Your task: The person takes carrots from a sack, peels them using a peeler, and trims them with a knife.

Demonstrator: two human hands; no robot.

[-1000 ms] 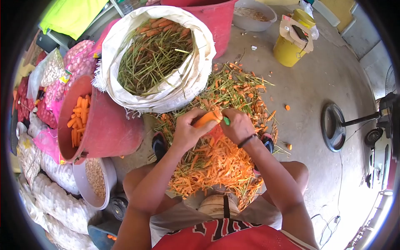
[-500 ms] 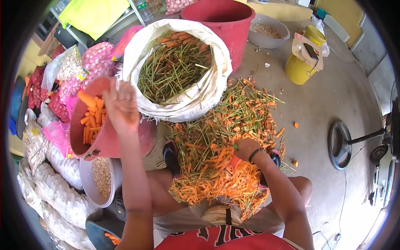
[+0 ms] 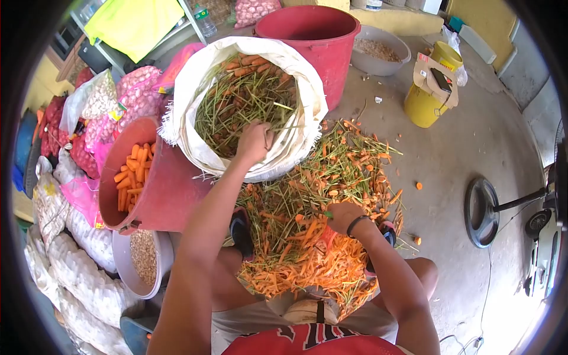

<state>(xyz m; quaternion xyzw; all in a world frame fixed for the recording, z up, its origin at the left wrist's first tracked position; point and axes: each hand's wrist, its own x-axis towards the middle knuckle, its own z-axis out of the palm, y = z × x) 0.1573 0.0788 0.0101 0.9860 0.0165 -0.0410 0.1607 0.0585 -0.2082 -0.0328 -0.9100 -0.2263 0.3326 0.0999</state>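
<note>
My left hand (image 3: 255, 142) is inside the near edge of the white sack (image 3: 188, 112), on green stems (image 3: 228, 109); its fingers are curled and what they grip is hidden. Orange carrots (image 3: 254, 64) show at the sack's far side. Above the heap of peelings (image 3: 319, 254), my right hand (image 3: 345, 218) is closed round a tool with a green handle (image 3: 328, 214). Left of the sack, a tilted red tub (image 3: 171, 195) holds peeled carrots (image 3: 135, 171).
An upright red tub (image 3: 307, 35) stands behind the sack. Yellow bucket (image 3: 423, 106), grey basin (image 3: 378, 53) and round black stand base (image 3: 481, 213) are to the right. Mesh bags (image 3: 136, 89), white sacks (image 3: 77, 272) and a basin of pale pieces (image 3: 144, 260) lie left.
My left hand let a peeled carrot go into the tilted red tub, then moved right into the white sack. My right hand stays low over the peelings with the green-handled tool.
</note>
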